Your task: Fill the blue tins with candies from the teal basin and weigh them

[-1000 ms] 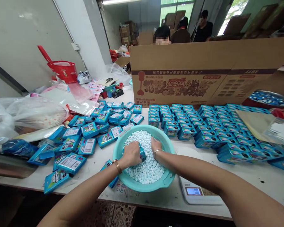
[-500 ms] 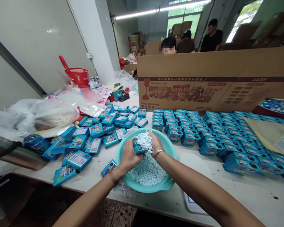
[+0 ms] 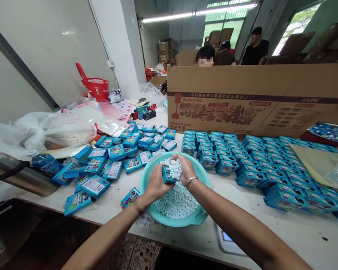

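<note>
Holding a small blue box [image 3: 166, 176] over the teal basin [image 3: 146, 180], the left hand [image 3: 154, 183] has its fingers closed round the box's lower body, while the right hand [image 3: 186, 168] is cupped against the box's open top, curled shut on a heap of small white candies [image 3: 173, 167] it presses in. The box looks like thin printed card: light, a little springy, and likely to buckle if squeezed on its broad faces, so the better hold is across the narrow edges low down, leaving the mouth free. The candies seem hard, smooth and round, so they will roll and spill easily; a cupped palm serves better than pinching fingers. More loose candies [image 3: 176, 204] fill the basin's bottom, directly beneath both hands, to catch whatever drops. The basin sits on the white desk [image 3: 270, 228], near its front edge. To the left lies a scattered pile of boxes [image 3: 112, 157], some flat, some on edge; to the right stand tidy rows of boxes [image 3: 242, 153] in front of a big cardboard carton [image 3: 256, 97]. A small scale [image 3: 227, 240] peeks out under the right forearm, just beside the basin
</note>
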`<action>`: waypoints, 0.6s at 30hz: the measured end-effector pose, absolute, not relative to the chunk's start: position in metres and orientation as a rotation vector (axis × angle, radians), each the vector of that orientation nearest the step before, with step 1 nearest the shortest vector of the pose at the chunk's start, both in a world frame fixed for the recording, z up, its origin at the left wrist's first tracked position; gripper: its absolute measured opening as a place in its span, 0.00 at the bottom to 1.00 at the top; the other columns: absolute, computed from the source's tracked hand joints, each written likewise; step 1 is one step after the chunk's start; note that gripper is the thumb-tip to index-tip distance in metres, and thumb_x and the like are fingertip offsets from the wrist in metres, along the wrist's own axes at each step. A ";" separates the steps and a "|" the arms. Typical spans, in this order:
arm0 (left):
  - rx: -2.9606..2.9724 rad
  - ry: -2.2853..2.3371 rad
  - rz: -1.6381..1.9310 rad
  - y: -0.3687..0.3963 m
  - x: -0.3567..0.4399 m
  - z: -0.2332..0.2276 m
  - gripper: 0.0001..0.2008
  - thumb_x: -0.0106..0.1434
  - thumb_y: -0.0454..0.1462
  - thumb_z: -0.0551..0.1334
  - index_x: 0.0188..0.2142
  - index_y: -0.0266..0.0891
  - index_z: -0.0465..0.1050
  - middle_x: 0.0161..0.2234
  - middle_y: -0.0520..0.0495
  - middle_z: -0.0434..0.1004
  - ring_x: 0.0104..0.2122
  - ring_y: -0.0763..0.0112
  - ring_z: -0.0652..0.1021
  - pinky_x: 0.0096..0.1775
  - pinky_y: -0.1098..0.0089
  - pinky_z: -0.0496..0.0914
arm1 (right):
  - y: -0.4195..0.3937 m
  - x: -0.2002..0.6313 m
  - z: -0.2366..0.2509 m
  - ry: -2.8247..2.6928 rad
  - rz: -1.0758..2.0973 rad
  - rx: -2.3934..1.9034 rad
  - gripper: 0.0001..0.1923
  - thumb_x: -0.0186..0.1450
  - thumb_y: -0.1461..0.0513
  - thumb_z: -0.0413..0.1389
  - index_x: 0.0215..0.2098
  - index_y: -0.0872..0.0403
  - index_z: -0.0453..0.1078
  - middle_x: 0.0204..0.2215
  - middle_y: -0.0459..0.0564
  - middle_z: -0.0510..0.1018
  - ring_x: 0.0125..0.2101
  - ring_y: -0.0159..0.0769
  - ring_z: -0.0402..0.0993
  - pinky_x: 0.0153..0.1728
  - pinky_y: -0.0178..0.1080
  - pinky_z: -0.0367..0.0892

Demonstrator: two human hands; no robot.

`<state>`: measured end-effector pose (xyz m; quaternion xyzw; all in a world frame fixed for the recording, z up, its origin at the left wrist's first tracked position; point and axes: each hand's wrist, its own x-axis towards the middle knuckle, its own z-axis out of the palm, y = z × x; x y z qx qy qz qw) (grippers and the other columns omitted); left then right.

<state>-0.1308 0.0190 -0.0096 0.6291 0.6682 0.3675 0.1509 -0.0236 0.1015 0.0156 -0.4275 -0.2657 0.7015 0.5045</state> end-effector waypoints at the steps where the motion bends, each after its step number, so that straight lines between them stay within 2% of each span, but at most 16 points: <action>1: 1.784 1.917 1.064 0.019 -0.130 -0.009 0.36 0.45 0.37 0.72 0.53 0.39 0.62 0.50 0.40 0.72 0.51 0.49 0.75 0.51 0.53 0.69 | 0.102 -0.024 0.016 -0.655 1.692 -1.027 0.14 0.56 0.51 0.63 0.27 0.54 0.74 0.24 0.49 0.81 0.28 0.39 0.79 0.32 0.39 0.74; 8: 1.698 1.840 1.135 0.018 -0.129 -0.011 0.36 0.46 0.36 0.72 0.54 0.40 0.60 0.52 0.41 0.71 0.53 0.51 0.74 0.54 0.53 0.68 | 0.100 -0.022 0.021 -0.792 1.646 -0.973 0.16 0.56 0.50 0.61 0.25 0.54 0.75 0.25 0.50 0.82 0.31 0.39 0.78 0.39 0.40 0.73; 13: 1.632 1.811 1.190 0.016 -0.131 -0.011 0.36 0.46 0.37 0.72 0.53 0.39 0.60 0.50 0.41 0.73 0.51 0.52 0.75 0.52 0.54 0.70 | 0.095 -0.021 0.026 -0.851 1.627 -0.953 0.17 0.56 0.48 0.61 0.22 0.54 0.75 0.25 0.50 0.82 0.33 0.39 0.79 0.44 0.41 0.72; 18: 1.699 1.802 1.165 0.013 -0.128 -0.011 0.35 0.46 0.39 0.72 0.52 0.40 0.62 0.48 0.43 0.73 0.49 0.54 0.76 0.51 0.55 0.70 | 0.093 -0.020 0.027 -0.817 1.732 -0.952 0.17 0.60 0.51 0.60 0.22 0.54 0.75 0.26 0.52 0.82 0.33 0.39 0.79 0.46 0.42 0.71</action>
